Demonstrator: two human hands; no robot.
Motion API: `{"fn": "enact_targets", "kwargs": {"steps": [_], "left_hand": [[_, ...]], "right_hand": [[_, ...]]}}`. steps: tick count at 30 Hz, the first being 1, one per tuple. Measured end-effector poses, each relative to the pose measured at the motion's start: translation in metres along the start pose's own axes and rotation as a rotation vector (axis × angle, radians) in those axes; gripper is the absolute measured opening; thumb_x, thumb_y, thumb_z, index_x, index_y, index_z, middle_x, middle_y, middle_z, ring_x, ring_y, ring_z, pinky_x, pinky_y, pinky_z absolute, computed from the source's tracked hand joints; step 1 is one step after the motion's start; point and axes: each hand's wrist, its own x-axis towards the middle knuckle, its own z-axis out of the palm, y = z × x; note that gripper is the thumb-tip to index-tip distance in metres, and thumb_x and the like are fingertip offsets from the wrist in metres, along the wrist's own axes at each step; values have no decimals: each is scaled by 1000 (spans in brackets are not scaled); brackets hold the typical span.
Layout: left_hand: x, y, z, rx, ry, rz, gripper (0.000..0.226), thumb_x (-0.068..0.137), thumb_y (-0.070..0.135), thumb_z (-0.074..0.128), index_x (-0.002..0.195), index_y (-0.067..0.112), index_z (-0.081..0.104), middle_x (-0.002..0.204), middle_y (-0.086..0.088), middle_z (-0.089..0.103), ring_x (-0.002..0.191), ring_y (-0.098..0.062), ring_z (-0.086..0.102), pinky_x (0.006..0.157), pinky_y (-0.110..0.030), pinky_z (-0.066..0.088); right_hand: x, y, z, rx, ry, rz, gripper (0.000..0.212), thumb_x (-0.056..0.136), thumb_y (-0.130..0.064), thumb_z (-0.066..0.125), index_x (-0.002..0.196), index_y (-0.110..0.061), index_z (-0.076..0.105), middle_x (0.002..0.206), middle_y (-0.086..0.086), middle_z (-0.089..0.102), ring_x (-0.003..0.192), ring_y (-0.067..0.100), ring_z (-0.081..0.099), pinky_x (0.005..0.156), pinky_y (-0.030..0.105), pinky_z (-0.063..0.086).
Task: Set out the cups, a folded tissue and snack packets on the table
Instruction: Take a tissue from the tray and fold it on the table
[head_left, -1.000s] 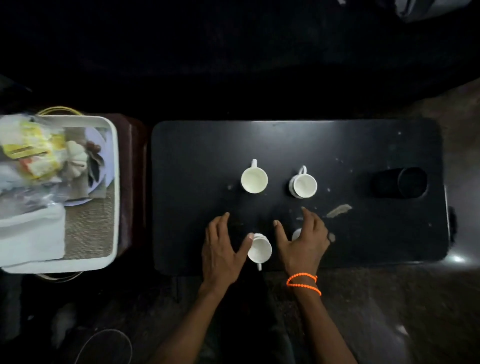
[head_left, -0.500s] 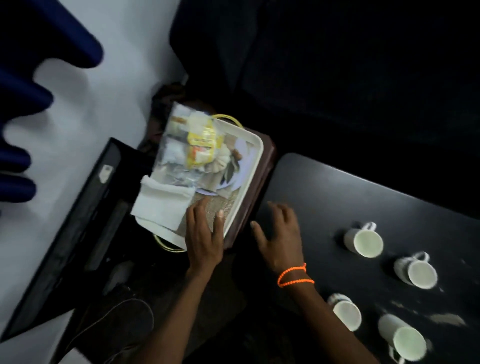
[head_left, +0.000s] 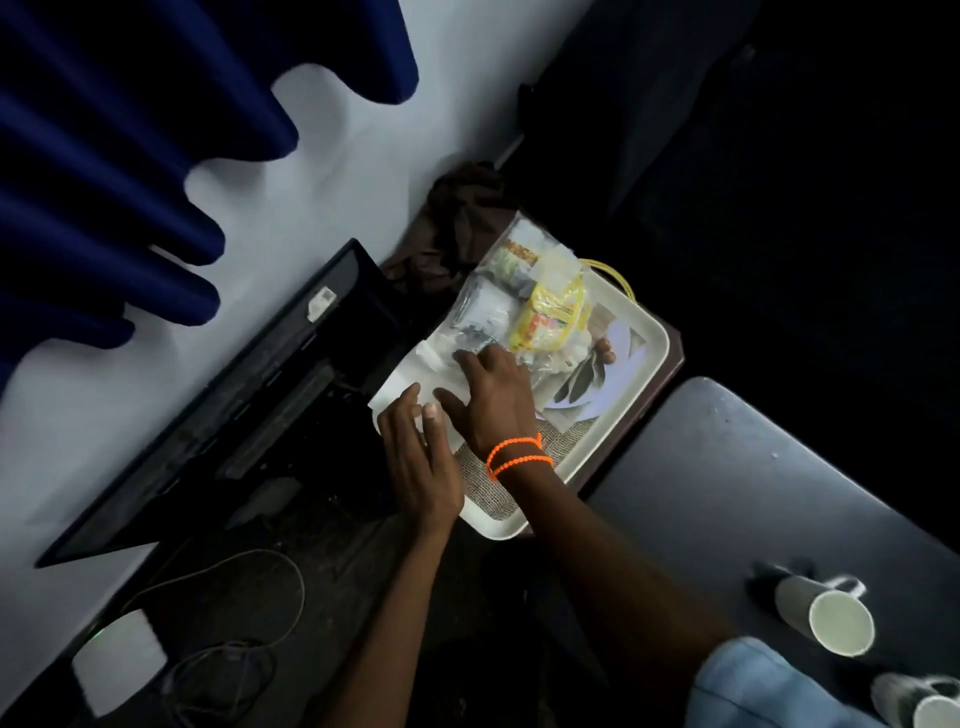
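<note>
From your head camera, both your hands rest on the folded white tissue (head_left: 410, 387) at the near-left corner of the cream plastic tray (head_left: 641, 364). Your right hand (head_left: 493, 395), with orange bead bracelets (head_left: 514, 454) on its wrist, lies flat with fingers spread; your left hand (head_left: 418, 452) presses its fingertips on the tissue's edge. Clear and yellow snack packets (head_left: 540, 306) lie further back in the tray. Two white cups (head_left: 826, 613) stand on the dark table (head_left: 727, 467).

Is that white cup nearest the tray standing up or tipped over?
Upright: the white cup stands on the dark table with its open mouth facing up; it looks empty.
</note>
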Motion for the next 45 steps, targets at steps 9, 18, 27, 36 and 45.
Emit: {"fn": "enact_targets", "kwargs": {"steps": [9, 18, 27, 36, 45], "left_hand": [[19, -16, -18, -36, 61, -74, 52, 108, 45, 36, 139, 11, 61, 134, -8, 60, 123, -28, 60, 100, -56, 52], [30, -14, -17, -82, 160, -192, 53, 106, 41, 45, 136, 1, 60, 135, -14, 59, 113, -4, 49, 87, 7, 31], [24, -6, 25, -141, -263, -714, 73, 94, 72, 46, 131, 14, 67, 130, -14, 71, 121, -35, 65, 109, -53, 50], [-10, 31, 42, -877, -901, -927, 77, 94, 78, 45, 147, 24, 57, 146, -14, 63, 134, -36, 61, 104, -56, 53], [-100, 114, 140, -411, -986, -648, 36, 85, 17, 82, 119, 13, 71, 105, -7, 82, 98, -26, 79, 80, -44, 65]], "right_hand": [[18, -4, 3, 32, -54, 108, 25, 83, -27, 69, 107, -20, 71, 107, 5, 56, 108, 30, 52, 91, 42, 40], [-5, 16, -33, 641, 24, 274, 9, 87, -18, 70, 92, -13, 65, 87, -2, 66, 81, 15, 60, 69, 21, 44], [-36, 73, -51, 872, -138, 856, 9, 83, -8, 69, 89, -14, 69, 97, 19, 74, 85, 34, 71, 78, 48, 61], [-83, 120, -91, 1286, -117, 830, 10, 87, -10, 73, 96, -14, 76, 98, 10, 79, 84, 28, 75, 74, 40, 62], [-146, 186, -152, 748, 97, 767, 49, 72, -14, 83, 116, -23, 63, 98, -14, 69, 87, 3, 67, 62, 12, 53]]}}
